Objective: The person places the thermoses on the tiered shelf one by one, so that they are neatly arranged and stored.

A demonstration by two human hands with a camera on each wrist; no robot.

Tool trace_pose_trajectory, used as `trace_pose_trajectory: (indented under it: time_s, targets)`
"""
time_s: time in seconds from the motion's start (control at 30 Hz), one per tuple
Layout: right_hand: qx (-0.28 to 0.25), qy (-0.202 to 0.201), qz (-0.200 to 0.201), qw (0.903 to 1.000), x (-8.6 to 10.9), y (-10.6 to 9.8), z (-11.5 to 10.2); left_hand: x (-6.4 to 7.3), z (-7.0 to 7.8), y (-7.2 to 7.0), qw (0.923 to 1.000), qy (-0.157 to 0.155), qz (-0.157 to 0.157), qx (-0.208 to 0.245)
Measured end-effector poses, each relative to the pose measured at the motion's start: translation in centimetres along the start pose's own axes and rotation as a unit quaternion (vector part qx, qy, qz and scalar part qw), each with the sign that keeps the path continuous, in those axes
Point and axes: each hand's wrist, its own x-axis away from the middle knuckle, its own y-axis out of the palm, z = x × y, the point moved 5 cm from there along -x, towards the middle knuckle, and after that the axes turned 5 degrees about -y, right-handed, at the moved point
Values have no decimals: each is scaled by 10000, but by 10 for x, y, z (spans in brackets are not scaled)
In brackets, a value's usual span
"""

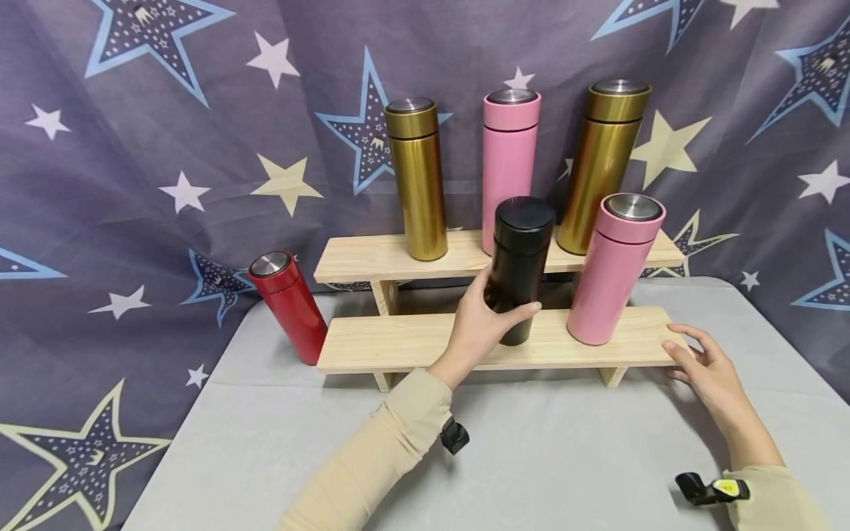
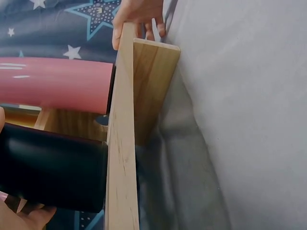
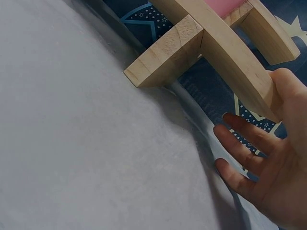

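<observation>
My left hand [image 1: 488,313] grips a black thermos flask [image 1: 521,273], thumb in front and fingers round its far left side. The flask stands nearly upright, its base right at the top of the lower wooden shelf [image 1: 392,343]; in the left wrist view the black flask [image 2: 53,167] leans slightly against the board. At the shelf's right end, my right hand [image 1: 710,369] holds the corner between thumb and forefinger. Its other fingers [image 3: 240,148] spread loosely below the board in the right wrist view. A pink flask [image 1: 614,273] stands on the same shelf, right of the black one.
The upper shelf [image 1: 358,258] behind bears a gold flask [image 1: 420,192], a pink flask [image 1: 510,162] and another gold flask [image 1: 600,177]. A red flask [image 1: 290,310] stands left of the lower shelf on the grey cloth [image 1: 265,442]. Star-patterned fabric [image 1: 166,147] hangs behind.
</observation>
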Motion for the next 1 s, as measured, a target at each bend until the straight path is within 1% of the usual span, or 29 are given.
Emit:
trace_pose_trajectory:
  time_s: [0.17, 0.27, 0.4, 0.57, 0.8, 1.0]
  targets:
    - [107, 21, 15, 9999, -1, 0, -1, -1, -4, -1, 9997, -220, -62, 88]
    - [55, 1, 9, 10000, -1, 0, -1, -1, -6, -2, 9996, -270, -88, 75]
    - [12, -19, 23, 10000, -1, 0, 0, -2, -8, -1, 9994, -302, -147, 67]
    - [92, 0, 52, 9999, 0, 0, 1, -2, -12, 2, 9991, -334, -226, 162]
    - [125, 20, 62, 9999, -1, -1, 1, -4, -11, 4, 9994, -304, -145, 89]
    - [208, -6, 62, 9998, -1, -1, 2, -2, -9, 3, 9992, -347, -161, 85]
